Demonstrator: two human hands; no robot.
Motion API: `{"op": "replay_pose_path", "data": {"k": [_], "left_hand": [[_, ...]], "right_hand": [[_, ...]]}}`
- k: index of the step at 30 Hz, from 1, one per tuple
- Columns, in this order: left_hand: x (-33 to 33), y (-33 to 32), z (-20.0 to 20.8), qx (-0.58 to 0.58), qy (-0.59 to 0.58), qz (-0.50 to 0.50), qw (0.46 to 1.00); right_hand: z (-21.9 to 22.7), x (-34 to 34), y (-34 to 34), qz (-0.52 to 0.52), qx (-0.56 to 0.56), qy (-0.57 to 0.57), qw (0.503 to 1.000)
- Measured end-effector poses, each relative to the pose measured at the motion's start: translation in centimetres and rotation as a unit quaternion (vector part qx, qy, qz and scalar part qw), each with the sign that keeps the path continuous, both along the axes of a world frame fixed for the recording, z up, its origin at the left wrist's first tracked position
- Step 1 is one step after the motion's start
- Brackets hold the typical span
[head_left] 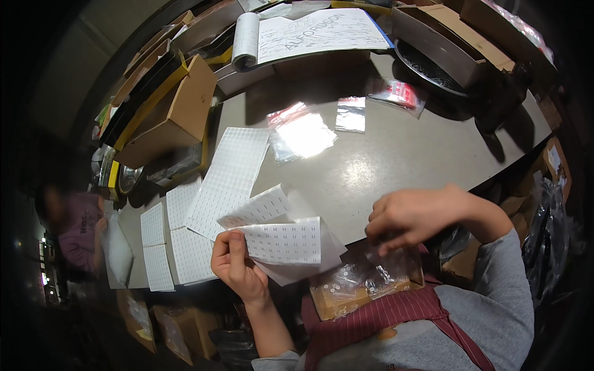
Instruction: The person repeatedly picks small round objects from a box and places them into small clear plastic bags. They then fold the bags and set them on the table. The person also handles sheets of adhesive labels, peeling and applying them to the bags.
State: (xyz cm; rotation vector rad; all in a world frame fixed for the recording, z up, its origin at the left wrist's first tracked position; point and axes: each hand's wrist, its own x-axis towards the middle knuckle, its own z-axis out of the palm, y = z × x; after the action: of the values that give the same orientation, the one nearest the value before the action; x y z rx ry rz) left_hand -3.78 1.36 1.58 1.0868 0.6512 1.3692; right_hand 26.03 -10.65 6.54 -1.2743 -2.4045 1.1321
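Observation:
My left hand (pixel 238 267) pinches a sheet of small printed labels (pixel 284 242) between thumb and fingers, above the table's near edge. The sheet is folded, with one flap (pixel 257 208) standing up behind and pale backing paper showing below. My right hand (pixel 405 217) hovers to the right of the sheet with bent fingers drawn together; whatever is in them, if anything, is hidden. Just beneath it, against my apron, sits an open cardboard box (pixel 322 303) holding clear plastic bags of small metal and white parts (pixel 377 278).
More label sheets (pixel 229 167) lie to the left. Clear zip bags (pixel 300 133) rest mid-table. Farther back are a paper pad (pixel 322 34), a black dish of small dark parts (pixel 430 71) and cardboard boxes (pixel 170 117). Another person (pixel 77 232) is at the far left.

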Motion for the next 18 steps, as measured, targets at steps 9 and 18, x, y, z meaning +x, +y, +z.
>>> {"op": "replay_pose_path", "data": {"k": [9,18], "left_hand": [[5.0,-0.7,-1.2,0.006,0.125,-0.083,0.989],[4.4,-1.4,-1.0,0.020,0.171,-0.131,0.976]], "right_hand": [[-5.0,11.0,14.4,-0.384,0.295,-0.258,0.836],[-2.6,11.6,12.8,-0.333,0.093,0.029,0.938]]}}
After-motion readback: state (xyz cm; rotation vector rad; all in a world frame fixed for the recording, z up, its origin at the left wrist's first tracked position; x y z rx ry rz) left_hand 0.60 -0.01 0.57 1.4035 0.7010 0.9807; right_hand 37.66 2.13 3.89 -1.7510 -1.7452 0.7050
